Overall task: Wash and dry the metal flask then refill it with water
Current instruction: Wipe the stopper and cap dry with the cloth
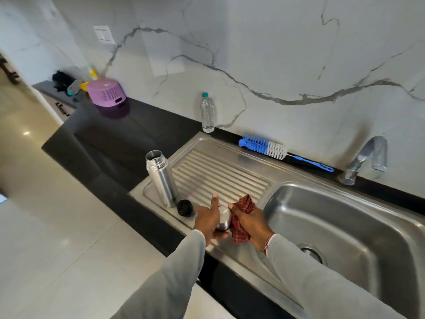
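The metal flask (161, 180) stands upright and uncapped at the left end of the ribbed drainboard (220, 173). Beside its base lies a small black stopper (184, 208). My left hand (208, 218) holds the flask's rounded metal cap (224, 218) above the drainboard's front edge, thumb raised. My right hand (249, 223) grips a dark red checked cloth (241, 217) and presses it against the cap. A clear plastic water bottle (207, 113) with a teal lid stands by the wall.
The steel sink basin (345, 215) with its drain lies to the right, under a chrome tap (365, 160). A blue and white bottle brush (276, 150) lies along the sink's back rim. A purple container (107, 93) and clutter sit far left on the black counter (119, 139).
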`<state>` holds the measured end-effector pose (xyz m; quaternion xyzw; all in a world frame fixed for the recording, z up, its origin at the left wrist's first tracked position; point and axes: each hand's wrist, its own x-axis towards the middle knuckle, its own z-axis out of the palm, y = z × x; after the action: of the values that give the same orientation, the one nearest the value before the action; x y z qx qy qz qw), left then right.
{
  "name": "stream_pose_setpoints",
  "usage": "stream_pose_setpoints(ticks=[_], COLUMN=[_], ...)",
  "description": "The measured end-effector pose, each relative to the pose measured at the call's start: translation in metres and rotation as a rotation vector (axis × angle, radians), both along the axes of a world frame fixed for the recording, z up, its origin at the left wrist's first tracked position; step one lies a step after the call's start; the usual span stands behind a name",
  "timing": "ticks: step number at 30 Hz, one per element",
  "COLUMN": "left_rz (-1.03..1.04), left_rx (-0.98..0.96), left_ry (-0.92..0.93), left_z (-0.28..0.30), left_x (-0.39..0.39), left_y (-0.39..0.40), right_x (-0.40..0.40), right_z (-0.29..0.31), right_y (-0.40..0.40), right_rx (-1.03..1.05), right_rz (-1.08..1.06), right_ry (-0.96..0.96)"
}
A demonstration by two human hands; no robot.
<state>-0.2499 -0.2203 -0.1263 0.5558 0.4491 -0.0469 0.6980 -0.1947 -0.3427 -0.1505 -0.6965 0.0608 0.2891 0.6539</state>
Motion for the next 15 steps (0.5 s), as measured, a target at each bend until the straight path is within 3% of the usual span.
stream_pose_setpoints(ticks=[4,10,13,15], left_rz=[-0.014,-0.212,-0.26,-0.25], left_rx=[0.242,0.196,0.036,0.043], left_ry=[0.035,0.03,-0.097,-0.168], left_z=[0.0,0.005,0.003,-0.007], left_x=[-0.016,-0.042,-0.052,-0.058], left_y=[0.014,0.043,0.058,0.062], right_x=[-0.012,-0.026,-0.028,-0.026], right_z=[-0.007,-0.004,-0.003,-0.001], right_y=[0.019,0.034,0.039,0.04], right_rx=[0.007,-0.028,-0.065,-0.068], right_rz=[0.006,0.043,0.034,-0.005], right_ry=[0.001,-0.145,-0.167,-0.19])
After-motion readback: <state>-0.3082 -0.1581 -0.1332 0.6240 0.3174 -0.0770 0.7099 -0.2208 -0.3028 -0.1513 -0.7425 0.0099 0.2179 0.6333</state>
